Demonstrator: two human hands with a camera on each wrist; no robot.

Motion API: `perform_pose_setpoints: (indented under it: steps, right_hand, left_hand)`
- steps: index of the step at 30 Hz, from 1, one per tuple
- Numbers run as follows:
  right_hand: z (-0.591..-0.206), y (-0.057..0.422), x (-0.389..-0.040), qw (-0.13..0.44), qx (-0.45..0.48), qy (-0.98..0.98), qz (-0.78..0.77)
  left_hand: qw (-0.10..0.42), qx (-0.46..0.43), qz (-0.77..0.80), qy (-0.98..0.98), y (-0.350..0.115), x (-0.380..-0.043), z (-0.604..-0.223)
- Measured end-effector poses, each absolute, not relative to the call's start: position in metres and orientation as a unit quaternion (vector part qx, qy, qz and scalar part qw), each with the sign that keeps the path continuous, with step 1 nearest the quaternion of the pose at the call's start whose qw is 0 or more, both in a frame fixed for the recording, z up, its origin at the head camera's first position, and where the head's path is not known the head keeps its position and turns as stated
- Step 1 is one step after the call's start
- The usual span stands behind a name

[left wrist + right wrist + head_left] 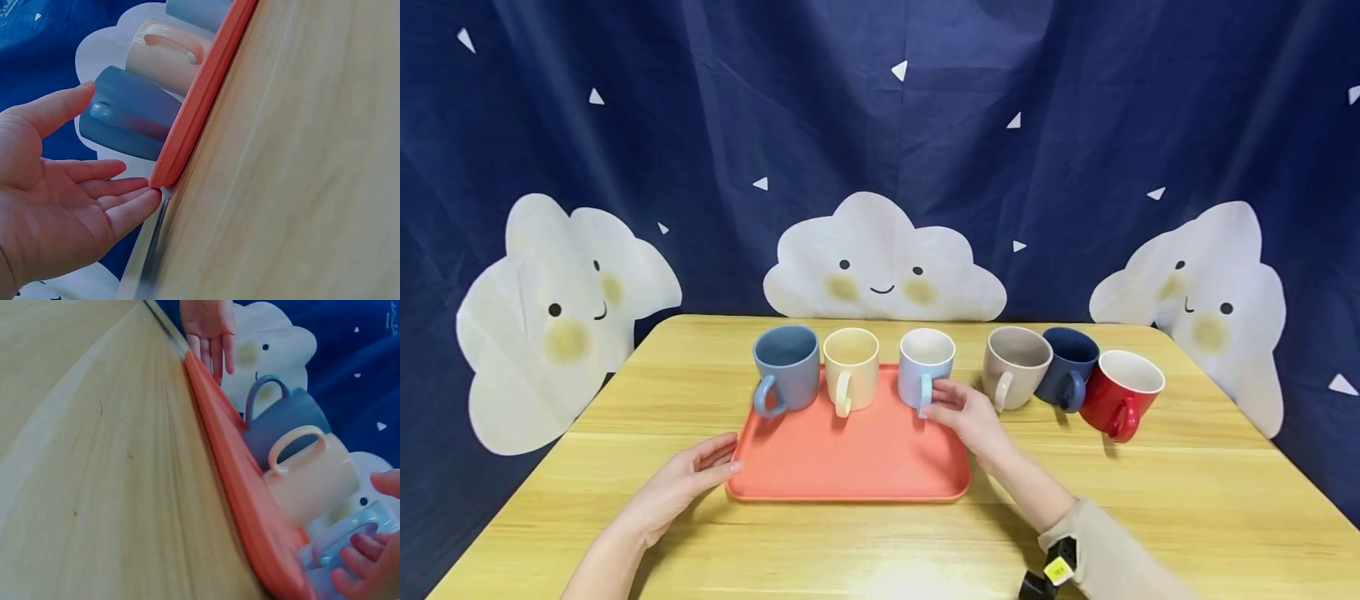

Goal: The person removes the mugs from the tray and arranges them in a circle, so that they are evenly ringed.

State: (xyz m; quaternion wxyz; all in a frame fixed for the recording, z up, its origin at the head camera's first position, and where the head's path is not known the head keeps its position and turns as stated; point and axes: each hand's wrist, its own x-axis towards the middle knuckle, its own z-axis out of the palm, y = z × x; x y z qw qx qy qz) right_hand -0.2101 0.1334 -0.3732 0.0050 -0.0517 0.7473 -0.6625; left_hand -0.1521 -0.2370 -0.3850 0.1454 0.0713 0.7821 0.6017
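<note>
My right hand [972, 417] is at the handle of a light blue mug [917, 367] with a white inside, which stands on the right part of a coral tray [850, 467]. Its thumb and fingers are apart, fingertips right at the handle in the right wrist view. My left hand [681, 479] lies relaxed at the tray's left edge, with fingertips against the tray corner in the left wrist view. Also on the tray, a grey-blue mug [797, 379] stands at the left and a cream mug [859, 371] beside it, all three along the back edge.
Right of the tray on the wooden table [1150, 500] stand a taupe mug [1018, 371], a navy mug [1066, 367] and a red mug [1108, 400], close together. A dark blue curtain [865, 108] with white clouds hangs behind the table.
</note>
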Motion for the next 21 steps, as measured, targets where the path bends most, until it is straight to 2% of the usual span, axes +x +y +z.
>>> perform_pose_setpoints:
  steps: [7,15,21]
  right_hand:
    - [-0.385,0.122,-0.217,0.044,-0.022,0.697,-0.715]
    - [-0.388,0.117,-0.22,0.003,0.009,0.68,-0.733]
    - [-0.385,0.119,-0.218,0.0,0.032,0.662,-0.749]
  left_hand:
    - [0.146,0.071,0.605,0.779,-0.237,-0.151,-0.385]
    - [0.145,0.073,0.609,0.777,-0.237,-0.152,-0.386]
    - [0.142,0.074,0.607,0.778,-0.238,-0.152,-0.386]
